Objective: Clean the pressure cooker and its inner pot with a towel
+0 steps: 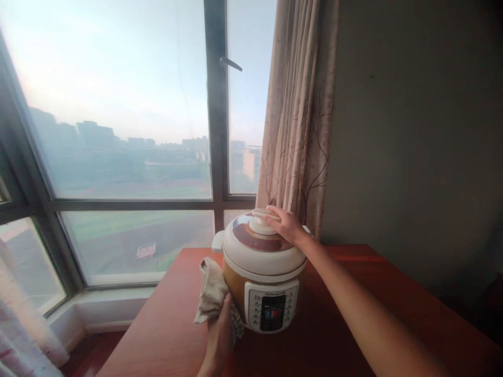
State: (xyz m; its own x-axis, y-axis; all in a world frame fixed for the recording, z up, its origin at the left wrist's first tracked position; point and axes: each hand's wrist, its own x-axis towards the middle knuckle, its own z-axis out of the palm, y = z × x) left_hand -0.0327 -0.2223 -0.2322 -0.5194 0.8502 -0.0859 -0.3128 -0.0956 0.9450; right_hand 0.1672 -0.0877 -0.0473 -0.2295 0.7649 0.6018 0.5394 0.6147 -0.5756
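An electric pressure cooker point(263, 262), white and gold-brown with a control panel on its front, stands on the red-brown table point(157, 324). My right hand point(286, 225) is closed on the white knob of its lid point(240, 235), fingers lying over the top and side. A folded beige cloth point(212, 293) is in my left hand point(220, 324); the cloth rests against the cooker's left side. Most of the left fingers are hidden behind the cloth.
A large window point(129, 204) with a dark frame spans the left and centre behind the table. A patterned curtain point(294, 115) hangs behind the cooker, beside a grey wall point(401, 146). Another light curtain point(23, 314) hangs at the lower left.
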